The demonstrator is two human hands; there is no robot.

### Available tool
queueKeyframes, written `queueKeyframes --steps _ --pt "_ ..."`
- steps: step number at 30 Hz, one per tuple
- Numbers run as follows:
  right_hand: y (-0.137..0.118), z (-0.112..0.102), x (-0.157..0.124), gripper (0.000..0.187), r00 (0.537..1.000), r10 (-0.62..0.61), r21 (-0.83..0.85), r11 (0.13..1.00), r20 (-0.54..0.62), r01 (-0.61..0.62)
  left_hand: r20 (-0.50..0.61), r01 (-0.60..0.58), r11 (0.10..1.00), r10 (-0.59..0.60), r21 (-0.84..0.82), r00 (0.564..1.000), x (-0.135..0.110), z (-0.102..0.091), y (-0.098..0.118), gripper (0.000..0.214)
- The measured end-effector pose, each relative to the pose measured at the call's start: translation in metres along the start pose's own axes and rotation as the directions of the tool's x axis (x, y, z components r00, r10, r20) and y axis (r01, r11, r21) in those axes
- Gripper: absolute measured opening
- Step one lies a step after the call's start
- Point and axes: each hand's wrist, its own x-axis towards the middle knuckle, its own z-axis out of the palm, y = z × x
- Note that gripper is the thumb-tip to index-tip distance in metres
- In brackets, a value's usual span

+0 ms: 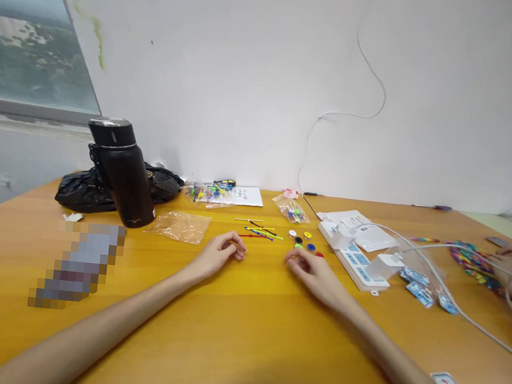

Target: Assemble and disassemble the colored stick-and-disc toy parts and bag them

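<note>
Two bare hands rest on an orange wooden table [242,335]. The left hand [220,254] has its fingertips drawn together; whether they pinch anything cannot be told. The right hand [314,273] lies loosely curled and empty, just beside small round coloured discs [303,240]. Thin coloured plastic sticks [263,232] lie just beyond both hands, left of a white power strip [357,267].

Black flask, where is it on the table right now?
In the head view, the black flask stands upright at the far left, in front of a black plastic bag, with a clear plastic pouch to its right.
</note>
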Motion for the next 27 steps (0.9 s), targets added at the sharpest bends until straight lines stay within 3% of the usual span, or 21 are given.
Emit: queueKeyframes --steps 4,8,16,23,27 --pt "-0.015 0.032 0.039 0.028 0.994 -0.087 0.154 0.985 0.062 0.076 -0.088 -0.046 0.989 0.059 0.143 0.994 -0.005 -0.011 0.005 0.019" --pt "-0.009 0.042 0.066 0.03 0.996 -0.092 0.135 0.987 0.003 0.09 0.011 -0.094 0.889 0.1 0.447 0.995 -0.011 -0.026 0.009 0.022" --pt "-0.003 0.039 0.057 0.027 0.995 -0.097 0.136 0.987 0.04 0.09 0.133 -0.176 0.703 0.116 0.689 0.984 -0.011 -0.021 0.008 0.019" --pt "-0.001 0.041 0.06 0.025 0.994 -0.102 0.098 0.99 0.043 0.097 0.153 -0.202 0.669 0.133 0.716 0.979 -0.012 -0.021 0.008 0.018" --pt "-0.025 0.035 0.052 0.024 0.993 -0.106 0.081 0.991 0.046 0.102 0.168 -0.214 0.655 0.133 0.724 0.977 -0.011 -0.021 0.007 0.017"
